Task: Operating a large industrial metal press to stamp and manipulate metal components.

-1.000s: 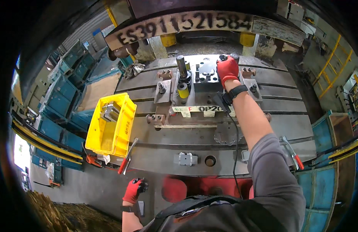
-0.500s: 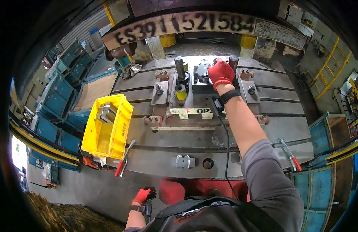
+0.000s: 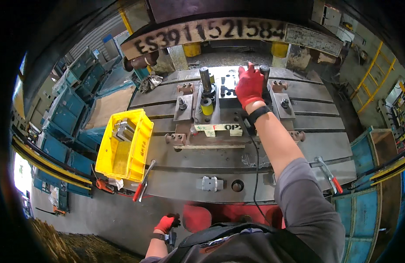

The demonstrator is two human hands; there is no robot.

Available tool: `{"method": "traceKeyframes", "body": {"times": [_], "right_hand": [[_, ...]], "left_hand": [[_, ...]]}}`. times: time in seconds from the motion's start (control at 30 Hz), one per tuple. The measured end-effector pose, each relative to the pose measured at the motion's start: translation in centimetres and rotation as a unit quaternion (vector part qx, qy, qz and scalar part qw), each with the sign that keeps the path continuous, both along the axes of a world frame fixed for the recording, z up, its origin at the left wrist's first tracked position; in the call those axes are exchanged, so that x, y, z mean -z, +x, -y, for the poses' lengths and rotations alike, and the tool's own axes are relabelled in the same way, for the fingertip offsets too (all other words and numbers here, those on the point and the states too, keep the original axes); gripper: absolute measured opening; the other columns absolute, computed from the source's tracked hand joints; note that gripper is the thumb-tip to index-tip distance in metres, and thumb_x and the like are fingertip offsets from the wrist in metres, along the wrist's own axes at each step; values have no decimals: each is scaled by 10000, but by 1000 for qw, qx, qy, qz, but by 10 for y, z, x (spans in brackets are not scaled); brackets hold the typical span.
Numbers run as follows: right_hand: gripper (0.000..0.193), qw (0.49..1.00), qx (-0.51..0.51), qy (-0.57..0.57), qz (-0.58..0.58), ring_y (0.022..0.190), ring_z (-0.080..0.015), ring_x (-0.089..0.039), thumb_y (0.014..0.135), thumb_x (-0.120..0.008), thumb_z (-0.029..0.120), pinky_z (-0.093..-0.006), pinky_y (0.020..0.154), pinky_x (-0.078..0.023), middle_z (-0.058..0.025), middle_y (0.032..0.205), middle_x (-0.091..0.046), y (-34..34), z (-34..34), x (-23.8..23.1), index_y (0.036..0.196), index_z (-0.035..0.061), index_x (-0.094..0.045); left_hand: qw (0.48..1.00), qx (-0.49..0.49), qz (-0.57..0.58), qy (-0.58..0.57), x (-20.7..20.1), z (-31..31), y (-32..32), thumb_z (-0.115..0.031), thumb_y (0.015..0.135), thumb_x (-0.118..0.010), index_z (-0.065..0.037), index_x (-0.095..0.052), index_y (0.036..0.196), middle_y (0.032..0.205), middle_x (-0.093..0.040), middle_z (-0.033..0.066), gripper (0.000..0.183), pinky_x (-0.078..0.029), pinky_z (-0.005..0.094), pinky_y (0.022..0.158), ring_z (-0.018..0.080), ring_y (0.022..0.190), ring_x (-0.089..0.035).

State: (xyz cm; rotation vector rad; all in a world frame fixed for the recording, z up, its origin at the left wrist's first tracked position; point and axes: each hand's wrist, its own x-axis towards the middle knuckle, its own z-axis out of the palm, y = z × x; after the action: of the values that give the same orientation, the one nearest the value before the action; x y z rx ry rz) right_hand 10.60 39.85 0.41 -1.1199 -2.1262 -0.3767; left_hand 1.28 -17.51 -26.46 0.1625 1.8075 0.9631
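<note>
My right hand (image 3: 250, 85), in a red glove, reaches over the right part of the die block (image 3: 228, 83), its fingers stretched upward and apart. I see nothing in it, though the palm side is hidden. Dark guide posts (image 3: 205, 79) flank the block, and a yellow-sleeved post (image 3: 206, 106) stands nearer on the left. Low beside my body hangs my left hand (image 3: 167, 223), gloved in red with dark fingertips. Those fingers are loosely bent, with no object visible in them. On the bed's front edge lies a small grey metal part (image 3: 211, 184).
A yellow crate (image 3: 148, 144) holding grey metal parts sits left on the slotted press bed (image 3: 193, 164). Red-handled pliers (image 3: 144, 182) lie beside it; another pair of pliers (image 3: 330, 175) is at the right. A black cable (image 3: 256, 171) hangs from my right wrist.
The light metal piece beside my right hand over the die no longer shows, and dark cut-outs are visible there. My right hand's fingers have straightened upward. My left hand stays low.
</note>
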Motion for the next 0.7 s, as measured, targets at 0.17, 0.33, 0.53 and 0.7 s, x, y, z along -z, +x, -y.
{"method": "traceKeyframes", "body": {"times": [0.17, 0.33, 0.53, 0.7], "right_hand": [[556, 977, -125, -137, 106, 1250, -332, -368, 794, -518, 552, -513, 1060, -152, -154, 1301, -460, 15, 26, 10, 1173, 149, -572], [501, 965, -233, -118, -1, 1190, -331, -427, 782, -567, 490, -513, 1036, -206, -141, 1165, -560, 59, 62, 4, 1106, 111, -614], [401, 970, -177, -158, -51, 1034, -291, -543, 741, -671, 303, -394, 948, -366, -129, 1048, -615, 212, 137, 50, 1040, 40, -625], [296, 911, 74, -307, -266, 879, -210, -608, 816, -643, 188, -313, 805, -459, -119, 985, -654, 382, 184, 113, 1051, 8, -629]], "left_hand": [[999, 31, -12, -17, -17, -14, 10, -290, 830, -627, -19, -619, 986, 867, -634, 106, 313, -497, 312, 609, 196, 690, -606], [994, 99, -39, 7, -12, -10, 8, -300, 862, -580, -23, -591, 1076, 937, -627, 95, 350, -501, 315, 632, 186, 787, -604], [992, 95, 1, 83, -44, -35, 46, -274, 880, -539, -27, -540, 1174, 1065, -596, 95, 384, -501, 316, 748, 178, 920, -580], [965, 227, -67, 116, 16, -5, 36, -249, 800, -634, -35, -519, 1215, 1244, -530, 134, 481, -421, 361, 927, 222, 1098, -524]]}}
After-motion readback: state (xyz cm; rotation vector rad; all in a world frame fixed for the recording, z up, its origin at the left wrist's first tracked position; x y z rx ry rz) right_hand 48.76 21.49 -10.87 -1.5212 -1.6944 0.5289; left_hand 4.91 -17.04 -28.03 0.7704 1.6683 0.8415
